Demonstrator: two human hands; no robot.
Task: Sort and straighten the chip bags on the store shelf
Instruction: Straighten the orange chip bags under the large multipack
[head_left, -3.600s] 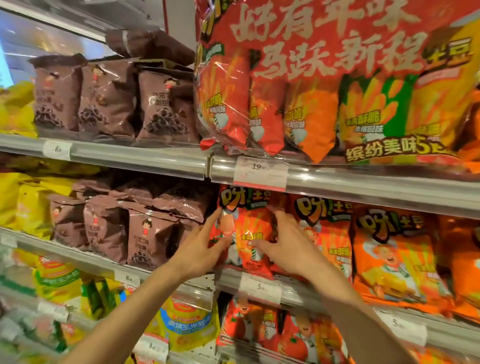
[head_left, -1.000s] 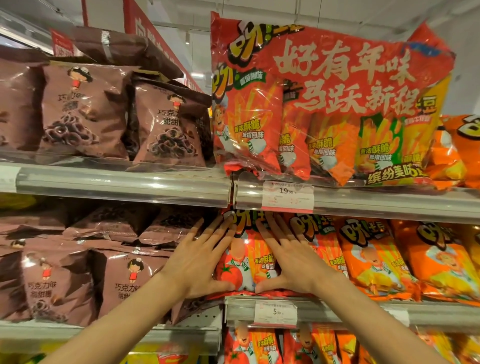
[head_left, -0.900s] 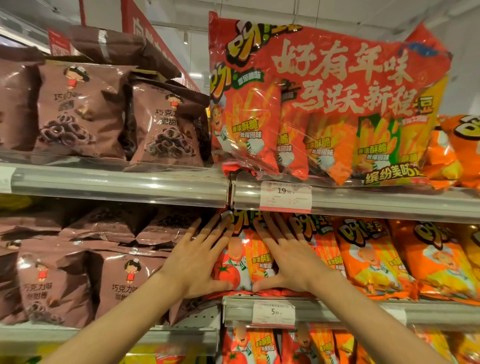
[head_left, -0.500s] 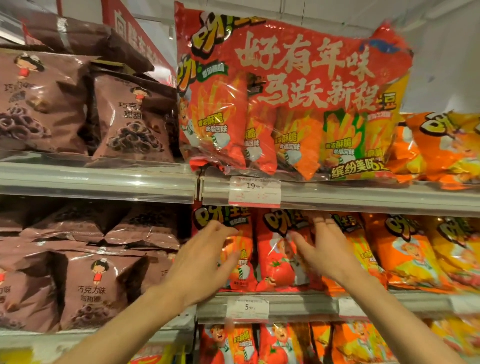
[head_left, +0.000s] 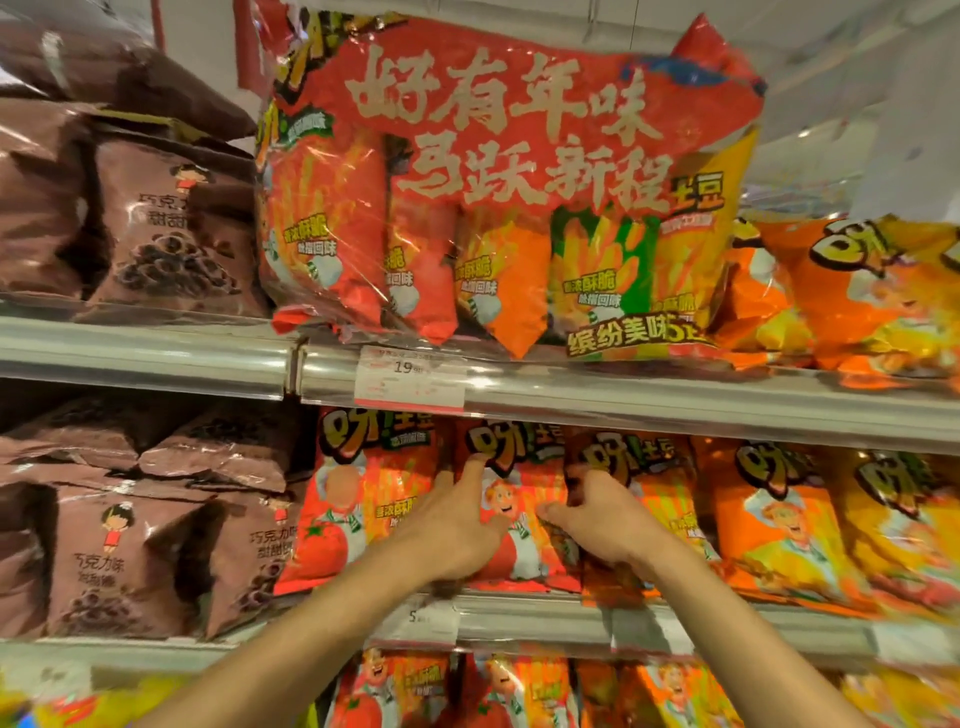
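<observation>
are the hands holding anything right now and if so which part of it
Both hands are on the second red chip bag: left hand flat on its left side, right hand at its right edge. A real grip cannot be told.

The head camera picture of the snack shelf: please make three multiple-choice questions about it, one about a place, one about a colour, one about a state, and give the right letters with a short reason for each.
1. Where does the large multipack bag sit?
A. On the shelf above the hands
B. On the floor
C. On the shelf below the hands

2. What colour are the snack bags left of the multipack?
A. Blue
B. Brown
C. White

3. What are the hands doing?
A. Both hang away from the shelf
B. Both lie on a red chip bag
C. Both hold a price tag

Answers:
1. A, it stands over the price tag marked 19, on the level above the hands.
2. B, the bags are chocolate brown.
3. B, the left hand and right hand touch the red chip bag from each side.
</observation>
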